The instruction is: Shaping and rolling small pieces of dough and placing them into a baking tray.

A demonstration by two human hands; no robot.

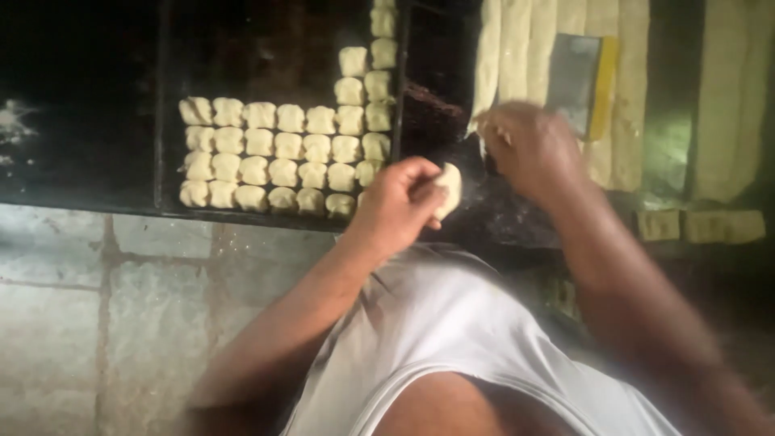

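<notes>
My left hand [397,203] is closed around a pale dough piece [449,189], just right of the dark baking tray [165,121]. Several dough pieces [274,157] lie in rows on that tray, with a column [365,85] running up its right side. My right hand [526,147] is blurred, with fingers pinched at the lower end of a long dough strip [487,64]. Whether it holds dough is unclear.
Several long dough strips [630,89] lie side by side on the dark work surface. A metal scraper with a yellow handle [583,81] rests on them. Small cut dough pieces [702,226] sit at the right. A stone tile floor [97,315] is below.
</notes>
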